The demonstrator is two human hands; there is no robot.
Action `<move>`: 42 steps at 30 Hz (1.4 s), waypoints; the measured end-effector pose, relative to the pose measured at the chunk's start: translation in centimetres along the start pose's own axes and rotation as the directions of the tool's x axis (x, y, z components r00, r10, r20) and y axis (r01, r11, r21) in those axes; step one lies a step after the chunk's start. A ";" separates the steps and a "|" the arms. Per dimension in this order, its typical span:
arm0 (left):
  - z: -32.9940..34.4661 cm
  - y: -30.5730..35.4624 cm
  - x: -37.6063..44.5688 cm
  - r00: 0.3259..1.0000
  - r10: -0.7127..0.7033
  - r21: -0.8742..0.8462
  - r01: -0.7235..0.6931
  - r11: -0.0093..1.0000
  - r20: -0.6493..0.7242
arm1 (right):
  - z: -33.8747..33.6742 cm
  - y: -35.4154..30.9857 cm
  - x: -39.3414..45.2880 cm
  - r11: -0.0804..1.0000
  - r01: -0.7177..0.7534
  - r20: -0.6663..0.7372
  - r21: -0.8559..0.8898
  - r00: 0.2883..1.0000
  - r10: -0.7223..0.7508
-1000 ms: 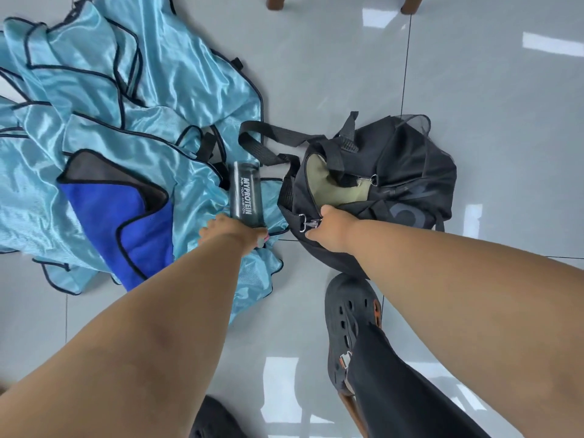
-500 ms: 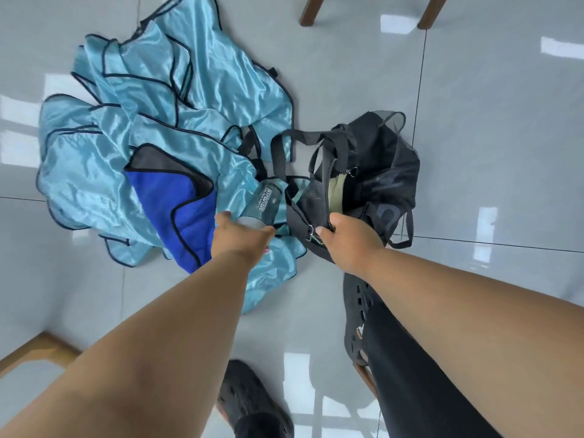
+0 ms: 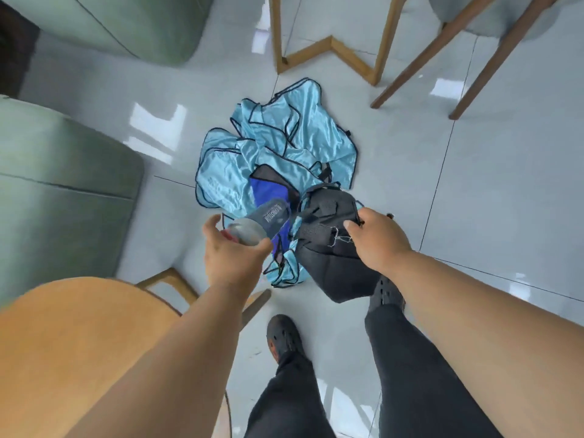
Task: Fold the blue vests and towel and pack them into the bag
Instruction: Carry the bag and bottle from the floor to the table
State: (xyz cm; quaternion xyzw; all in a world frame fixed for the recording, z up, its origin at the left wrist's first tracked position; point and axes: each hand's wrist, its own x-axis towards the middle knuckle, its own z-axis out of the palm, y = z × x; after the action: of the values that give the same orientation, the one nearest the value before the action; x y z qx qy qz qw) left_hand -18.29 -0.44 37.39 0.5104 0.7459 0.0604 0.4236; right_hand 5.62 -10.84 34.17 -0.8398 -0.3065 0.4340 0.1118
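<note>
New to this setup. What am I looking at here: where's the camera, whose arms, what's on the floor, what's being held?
The single view comes from a wide-angle camera worn on a person's head, looking down, so the arms and legs are the wearer's. No robot is involved. On the tiled floor lies a heap of light blue vests with a dark blue towel on top, all unfolded. The left hand grips a grey shaker bottle, tilted. The right hand holds the black bag lifted by its top edge. Chairs and a wooden table stand around.
</note>
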 end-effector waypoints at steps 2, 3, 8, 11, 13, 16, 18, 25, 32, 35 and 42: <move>-4.9 0.2 -3.2 0.999 0.037 -0.034 -0.037 0.999 -0.012 | -1.3 -4.2 -3.8 0.997 0.072 0.012 -0.018 0.997 -0.072; -7.3 0.2 -4.5 0.998 0.053 -0.038 -0.054 0.998 -0.027 | -1.6 -6.2 -5.5 0.993 0.113 0.025 -0.026 0.993 -0.112; -17.8 -0.9 -10.8 0.985 0.095 -0.055 -0.104 0.993 -0.146 | -2.1 -16.4 -14.0 0.936 0.316 0.138 -0.154 0.945 -0.296; -23.8 -2.7 -14.3 0.973 0.071 -0.104 -0.095 0.990 -0.218 | -1.8 -21.6 -18.4 0.864 0.441 0.159 -0.245 0.897 -0.413; -27.3 -4.0 -16.4 0.962 0.045 -0.145 -0.087 0.986 -0.270 | -1.8 -24.3 -21.0 0.815 0.510 0.169 -0.274 0.860 -0.481; -31.7 -6.2 -19.4 0.937 -0.015 -0.177 -0.051 0.983 -0.349 | -1.5 -28.4 -24.2 0.711 0.629 0.235 -0.314 0.777 -0.584; -35.3 -8.3 -23.3 0.891 -0.087 -0.240 -0.025 0.970 -0.446 | -0.9 -31.8 -27.8 0.602 0.729 0.312 -0.325 0.684 -0.659; -40.5 -16.5 -37.0 0.634 -0.407 -0.453 0.098 0.886 -0.658 | 3.4 -37.8 -39.0 0.299 0.919 0.536 -0.256 0.392 -0.748; -42.1 -29.4 -50.9 0.359 -0.680 -0.685 0.135 0.716 -0.639 | 14.3 -39.0 -53.3 0.023 0.991 0.717 -0.129 0.110 -0.688; -42.7 -35.1 -54.0 0.303 -0.734 -0.735 0.135 0.664 -0.608 | 19.0 -39.4 -58.1 0.010 0.994 0.743 -0.107 0.087 -0.663; -46.6 -53.8 -58.7 0.223 -0.824 -0.794 0.225 0.564 -0.521 | 37.5 -38.8 -71.1 0.014 0.998 0.820 -0.056 0.054 -0.570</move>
State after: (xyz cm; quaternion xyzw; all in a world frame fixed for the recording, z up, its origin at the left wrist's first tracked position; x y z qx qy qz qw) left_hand -81.80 -57.59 72.28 -0.0559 0.9222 0.3692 0.1008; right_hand -71.42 -26.75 76.29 -0.2523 -0.8944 0.3665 -0.0460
